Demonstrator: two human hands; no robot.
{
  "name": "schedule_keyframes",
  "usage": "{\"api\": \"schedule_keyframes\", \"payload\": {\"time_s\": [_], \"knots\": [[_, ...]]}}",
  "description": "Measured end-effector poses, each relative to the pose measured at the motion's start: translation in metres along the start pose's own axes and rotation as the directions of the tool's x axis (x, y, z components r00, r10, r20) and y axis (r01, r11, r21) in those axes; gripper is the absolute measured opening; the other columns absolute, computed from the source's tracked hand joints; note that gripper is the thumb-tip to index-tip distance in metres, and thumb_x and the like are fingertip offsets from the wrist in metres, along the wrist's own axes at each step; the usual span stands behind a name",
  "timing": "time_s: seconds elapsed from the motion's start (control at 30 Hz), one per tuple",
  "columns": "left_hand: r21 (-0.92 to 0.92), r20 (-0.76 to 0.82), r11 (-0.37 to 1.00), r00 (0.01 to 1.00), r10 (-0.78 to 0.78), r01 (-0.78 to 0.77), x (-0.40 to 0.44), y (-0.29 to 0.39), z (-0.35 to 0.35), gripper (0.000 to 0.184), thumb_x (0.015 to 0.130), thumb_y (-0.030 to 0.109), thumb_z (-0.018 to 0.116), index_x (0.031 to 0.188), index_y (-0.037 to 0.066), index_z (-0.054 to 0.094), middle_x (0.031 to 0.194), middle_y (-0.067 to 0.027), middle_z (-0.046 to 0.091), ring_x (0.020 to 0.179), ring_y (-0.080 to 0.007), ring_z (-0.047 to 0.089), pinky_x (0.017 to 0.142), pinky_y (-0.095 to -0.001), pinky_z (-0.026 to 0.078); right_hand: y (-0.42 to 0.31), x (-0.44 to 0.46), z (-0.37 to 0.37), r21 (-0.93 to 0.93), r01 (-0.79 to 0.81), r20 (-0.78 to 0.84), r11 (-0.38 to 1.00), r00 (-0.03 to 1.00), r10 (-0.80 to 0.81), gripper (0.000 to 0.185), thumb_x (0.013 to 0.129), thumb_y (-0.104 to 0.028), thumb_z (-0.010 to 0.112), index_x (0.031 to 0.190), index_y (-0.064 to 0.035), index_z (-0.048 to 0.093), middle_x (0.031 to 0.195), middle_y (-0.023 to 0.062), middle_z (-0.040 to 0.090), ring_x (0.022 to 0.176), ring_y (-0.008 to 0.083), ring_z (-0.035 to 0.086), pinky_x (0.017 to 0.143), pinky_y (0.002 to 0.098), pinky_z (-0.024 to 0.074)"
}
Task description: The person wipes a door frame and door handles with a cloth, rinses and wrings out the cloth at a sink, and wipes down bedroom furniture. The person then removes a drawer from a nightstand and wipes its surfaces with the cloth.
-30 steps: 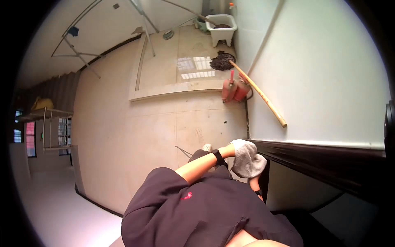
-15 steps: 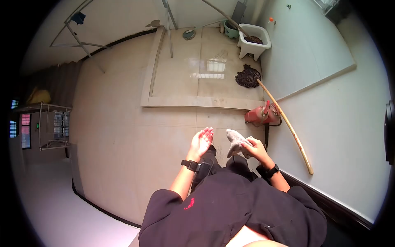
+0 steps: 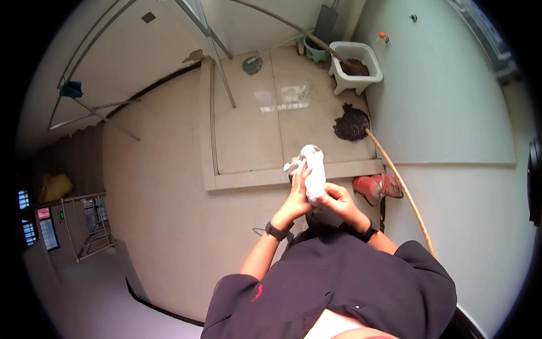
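Note:
A pale grey-white cloth piece, which looks like a knitted work glove (image 3: 315,169), is held up in front of my body over the floor. My left hand (image 3: 297,195) grips it from the left side, fingers lying along the cloth. At its lower end my right hand (image 3: 340,202) pinches the edge between thumb and fingers. Part of the glove is hidden behind my left fingers. Each wrist wears a dark band.
Ahead, a low raised ledge (image 3: 243,179) borders a tiled area. A mop (image 3: 353,122) leans there, its wooden handle along the right wall. Beyond it stands a white tub (image 3: 361,85) with another mop head. A red fire extinguisher (image 3: 372,188) is right of my hands; metal rack legs (image 3: 220,73) stand left.
My left hand, open and bare-palmed before, has come to the glove and now grips it. My right hand has brought the glove up and left. The view has shifted slightly.

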State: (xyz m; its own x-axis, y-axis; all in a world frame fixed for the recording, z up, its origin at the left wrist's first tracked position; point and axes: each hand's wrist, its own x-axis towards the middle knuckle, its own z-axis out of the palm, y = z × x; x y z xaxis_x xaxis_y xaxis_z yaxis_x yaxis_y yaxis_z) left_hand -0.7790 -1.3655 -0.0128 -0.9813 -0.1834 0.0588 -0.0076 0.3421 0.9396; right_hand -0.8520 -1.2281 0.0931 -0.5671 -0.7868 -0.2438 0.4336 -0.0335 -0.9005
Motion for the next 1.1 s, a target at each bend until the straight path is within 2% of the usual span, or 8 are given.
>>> {"api": "schedule_keyframes", "payload": {"time_s": [0.07,0.13,0.17,0.2,0.27,0.53,0.83,1.1], "knots": [[0.245,-0.112,0.968,0.990,0.087,-0.058,0.042,-0.022,-0.017,0.062,0.069,0.022,0.076,0.120,0.011,0.042,0.138,-0.0233,0.032,0.124,-0.0402,0.039,0.097,-0.0449,0.042,-0.018,0.049,0.000,-0.128,0.028,0.038,0.991,0.999,-0.024,0.013,0.089,-0.015,0.061,0.094,-0.0028,0.059,0.089,-0.0017,0.058,0.085,0.0059,0.050,0.075,0.0245,0.0434],[-0.429,-0.112,0.853,0.919,-0.378,0.298,0.071,-0.031,-0.037,0.040,0.076,0.016,0.070,0.109,0.007,0.049,0.127,-0.0220,0.047,0.114,-0.0307,0.051,0.089,-0.0365,0.048,-0.043,0.083,-0.001,-0.127,0.041,0.115,0.991,0.993,-0.026,0.014,0.088,-0.016,0.062,0.093,-0.0033,0.059,0.087,-0.0006,0.058,0.084,0.0078,0.051,0.076,0.0251,0.0427],[-0.352,-0.174,0.891,0.915,-0.365,0.288,0.097,0.021,-0.059,0.025,0.080,0.010,0.064,0.101,0.004,0.052,0.120,-0.0189,0.053,0.101,-0.0220,0.057,0.082,-0.0320,0.050,-0.064,0.097,-0.001,-0.252,0.154,0.116,0.955,0.985,-0.128,0.016,0.086,-0.018,0.064,0.091,-0.0031,0.059,0.085,0.0037,0.058,0.083,0.0121,0.052,0.077,0.0261,0.0421],[-0.536,-0.239,0.819,0.893,-0.381,0.206,0.120,0.012,-0.067,0.025,0.082,0.005,0.060,0.106,0.004,0.053,0.114,-0.0147,0.058,0.097,-0.0176,0.057,0.078,-0.0318,0.050,-0.089,0.112,-0.009,-0.478,0.176,0.192,0.861,0.977,-0.094,0.017,0.083,-0.019,0.066,0.089,-0.0034,0.061,0.088,0.0076,0.058,0.086,0.0190,0.054,0.078,0.0294,0.0423],[-0.184,-0.204,0.942,0.927,-0.316,0.280,0.146,0.014,-0.106,0.029,0.082,0.007,0.061,0.110,0.004,0.053,0.106,-0.0127,0.062,0.094,-0.0165,0.057,0.079,-0.0304,0.049,-0.113,0.142,-0.018,-0.641,0.389,0.210,0.661,0.918,-0.337,0.017,0.079,-0.019,0.067,0.087,-0.0041,0.064,0.093,0.0093,0.059,0.090,0.0242,0.054,0.081,0.0340,0.0428],[-0.225,-0.479,0.906,0.769,-0.422,0.357,0.266,-0.024,-0.229,0.041,0.074,0.017,0.069,0.110,0.004,0.055,0.105,-0.0108,0.064,0.096,-0.0206,0.061,0.085,-0.0335,0.047,-0.140,0.258,-0.127,-0.700,-0.071,-0.468,0.710,0.797,-0.382,0.030,0.078,-0.009,0.062,0.108,-0.0037,0.058,0.102,0.0126,0.058,0.094,0.0264,0.057,0.086,0.0350,0.0459],[0.030,0.183,0.970,0.952,-0.244,0.242,0.527,-0.125,-0.255,0.037,0.083,0.020,0.064,0.114,0.002,0.054,0.109,-0.0083,0.062,0.102,-0.0145,0.056,0.087,-0.0263,0.045,-0.155,0.447,-0.156,-0.577,0.254,-0.687,0.776,0.362,-0.630,0.019,0.081,-0.005,0.058,0.100,-0.0044,0.060,0.097,0.0100,0.058,0.089,0.0225,0.058,0.079,0.0316,0.0464],[0.041,0.352,0.967,0.902,-0.249,0.251,0.680,-0.179,-0.167,0.048,0.078,0.015,0.066,0.121,0.003,0.048,0.115,-0.0111,0.059,0.110,-0.0197,0.055,0.093,-0.0302,0.043,-0.120,0.465,-0.375,-0.581,-0.160,-0.799,0.798,-0.078,-0.597,0.028,0.085,-0.016,0.061,0.109,-0.0044,0.054,0.097,0.0091,0.056,0.069,0.0189,0.055,0.064,0.0317,0.0480]]}}
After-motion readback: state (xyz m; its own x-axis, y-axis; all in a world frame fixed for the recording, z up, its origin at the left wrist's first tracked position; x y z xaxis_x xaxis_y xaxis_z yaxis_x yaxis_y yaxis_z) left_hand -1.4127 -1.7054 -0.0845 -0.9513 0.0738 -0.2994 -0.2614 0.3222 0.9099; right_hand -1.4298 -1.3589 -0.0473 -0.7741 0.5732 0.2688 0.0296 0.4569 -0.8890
